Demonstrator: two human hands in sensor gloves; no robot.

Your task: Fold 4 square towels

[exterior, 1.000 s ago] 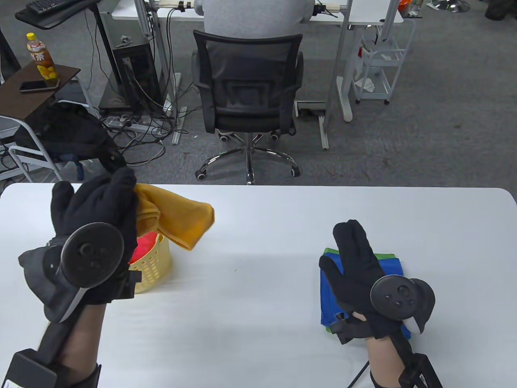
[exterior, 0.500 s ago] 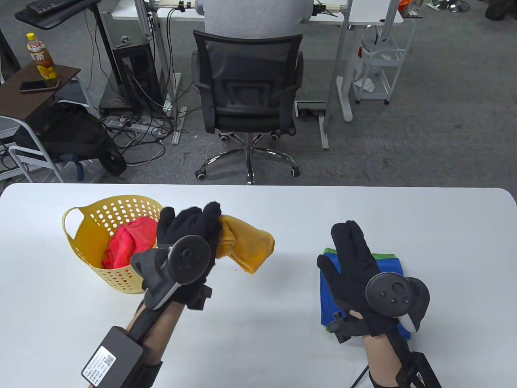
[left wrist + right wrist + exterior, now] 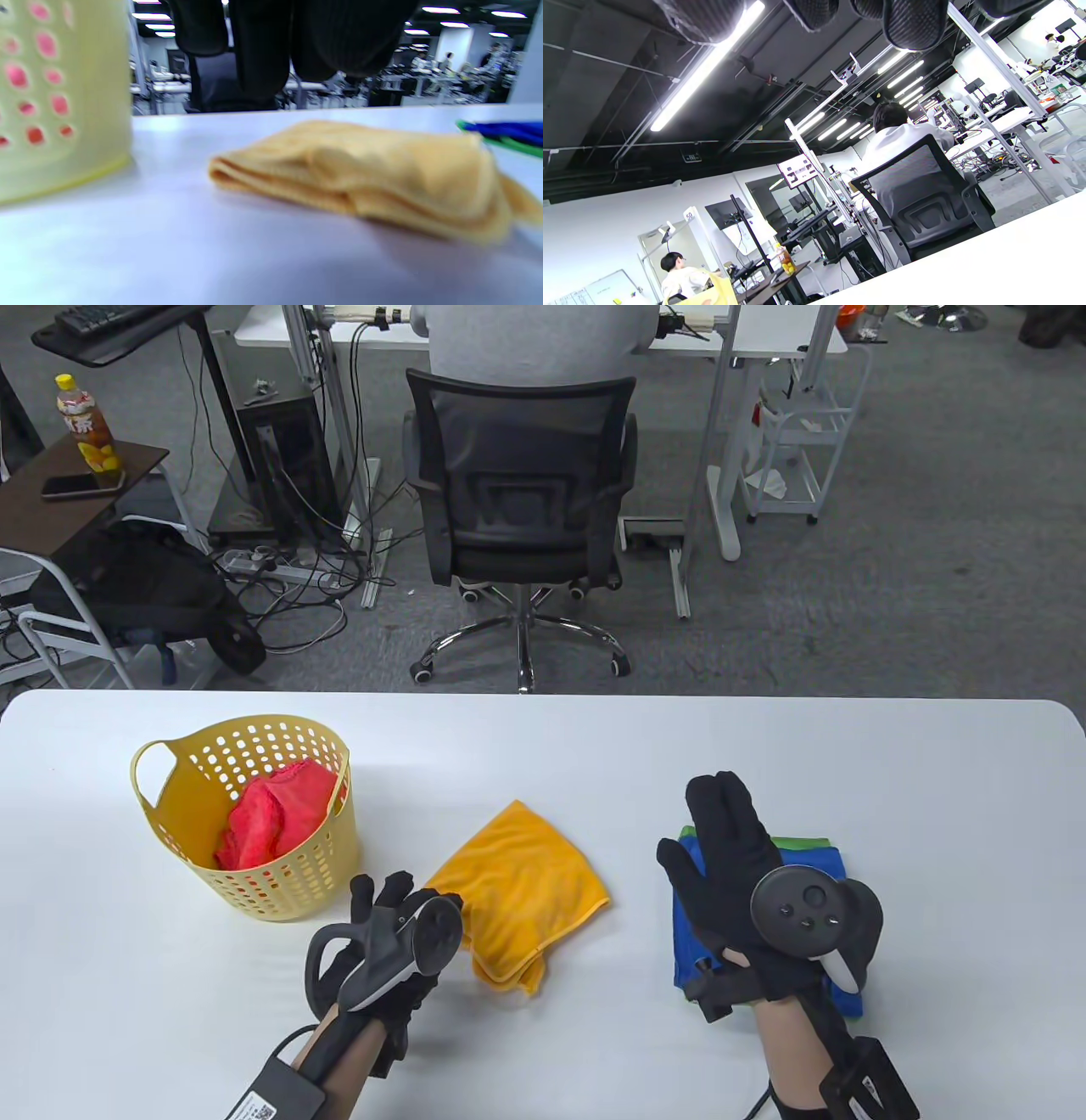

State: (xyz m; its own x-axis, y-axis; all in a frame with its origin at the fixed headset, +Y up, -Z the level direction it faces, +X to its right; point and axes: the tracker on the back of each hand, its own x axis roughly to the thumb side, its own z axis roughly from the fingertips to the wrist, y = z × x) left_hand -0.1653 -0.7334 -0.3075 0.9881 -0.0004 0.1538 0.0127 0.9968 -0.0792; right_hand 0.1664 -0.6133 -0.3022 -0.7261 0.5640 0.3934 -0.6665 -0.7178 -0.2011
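Orange towel (image 3: 519,889) now dropped between basket (image 3: 254,891) and folded stack (image 3: 827,861).

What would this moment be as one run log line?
left hand: open beside orange towel | right hand: flat on folded towels | red towel: in basket
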